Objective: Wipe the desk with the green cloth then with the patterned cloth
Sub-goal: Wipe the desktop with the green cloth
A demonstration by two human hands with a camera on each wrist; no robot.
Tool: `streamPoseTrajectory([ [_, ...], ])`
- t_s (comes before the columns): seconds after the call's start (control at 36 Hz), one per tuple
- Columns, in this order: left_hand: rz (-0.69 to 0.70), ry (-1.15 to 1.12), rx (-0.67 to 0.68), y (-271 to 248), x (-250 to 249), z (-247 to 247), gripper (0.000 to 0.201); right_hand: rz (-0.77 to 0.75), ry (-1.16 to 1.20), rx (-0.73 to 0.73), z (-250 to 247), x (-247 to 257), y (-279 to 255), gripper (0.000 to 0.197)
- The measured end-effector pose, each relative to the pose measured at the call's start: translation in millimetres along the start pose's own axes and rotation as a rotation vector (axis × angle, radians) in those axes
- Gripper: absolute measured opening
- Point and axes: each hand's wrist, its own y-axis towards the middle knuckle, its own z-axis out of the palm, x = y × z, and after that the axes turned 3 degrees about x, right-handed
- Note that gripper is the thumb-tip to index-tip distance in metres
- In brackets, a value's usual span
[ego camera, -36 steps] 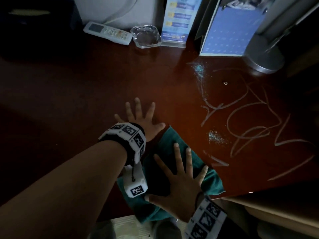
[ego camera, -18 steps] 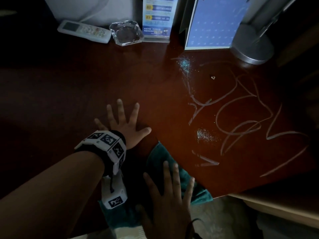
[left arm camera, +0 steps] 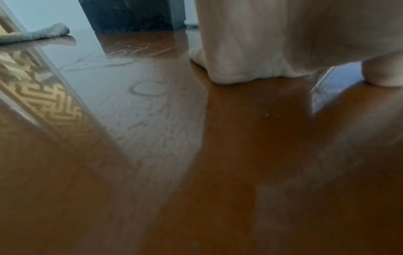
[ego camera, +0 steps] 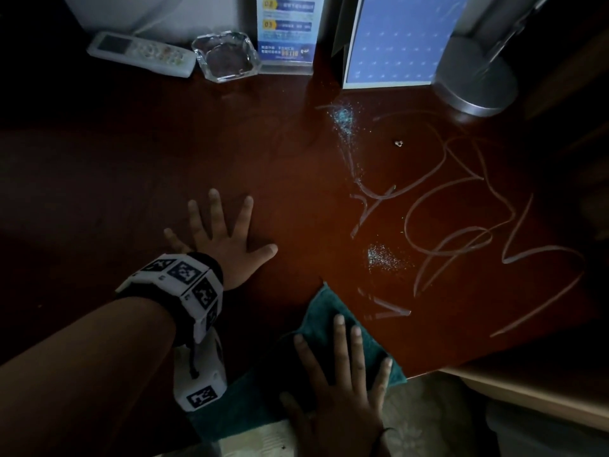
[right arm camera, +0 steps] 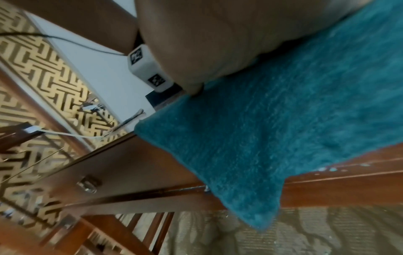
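A green cloth [ego camera: 324,313] lies at the front edge of the dark red-brown desk [ego camera: 131,179]. My right hand [ego camera: 342,384] presses flat on it with the fingers spread. In the right wrist view the green cloth [right arm camera: 283,129] hangs partly over the desk's edge under my palm [right arm camera: 218,34]. My left hand [ego camera: 224,245] rests flat on the bare wood, to the left of the cloth and farther back, holding nothing. Pale streaks [ego camera: 461,225] and patches of glittery powder [ego camera: 382,258] mark the desk to the right. A grey rolled cloth [left arm camera: 43,33] lies at the far left of the desk.
Along the back stand a white remote [ego camera: 141,54], a glass ashtray [ego camera: 227,56], a blue sign stand [ego camera: 285,31], a blue calendar [ego camera: 398,41] and a silver lamp base [ego camera: 474,84]. A small pale crumb [ego camera: 399,143] lies among the streaks. A black box [left arm camera: 130,13] stands far left.
My right hand has slid the green cloth back toward the desk's front edge, away from the left thumb. The left hand stays flat where it was.
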Motion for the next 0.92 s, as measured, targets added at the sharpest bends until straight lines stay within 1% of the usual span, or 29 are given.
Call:
streamPoseTrajectory([
  [0.17, -0.006, 0.001, 0.000, -2, -1, 0, 0.085, -0.003, 0.006, -0.008, -3, -18, 5, 0.068],
  [0.25, -0.001, 0.000, 0.006, -2, -1, -1, 0.085, -0.018, 0.009, -0.002, -3, -22, 10, 0.076],
  [0.28, 0.001, -0.001, 0.010, -2, -1, -1, 0.085, -0.030, 0.010, 0.002, -5, -22, 12, 0.076],
  [0.39, 0.002, 0.001, 0.028, -2, 0, -1, 0.084, -0.063, 0.014, 0.019, -11, -24, 28, 0.063],
  [0.53, 0.000, 0.005, 0.024, -2, -1, -1, 0.084, -0.081, -0.019, 0.040, -17, -33, 47, 0.063],
  [0.61, 0.003, 0.002, 0.032, -3, -1, -2, 0.084, -0.047, -0.001, 0.059, -20, -32, 46, 0.062],
  [0.72, 0.005, 0.008, 0.044, -3, 0, -3, 0.084, 0.001, -0.001, 0.068, -26, -24, 33, 0.063],
  [0.83, 0.009, 0.006, 0.042, -3, -1, -4, 0.085, 0.118, 0.011, 0.135, -25, -20, 26, 0.068],
  [0.92, 0.009, 0.008, 0.048, -3, 0, -4, 0.085, 0.147, 0.015, 0.163, -23, -20, 31, 0.069],
])
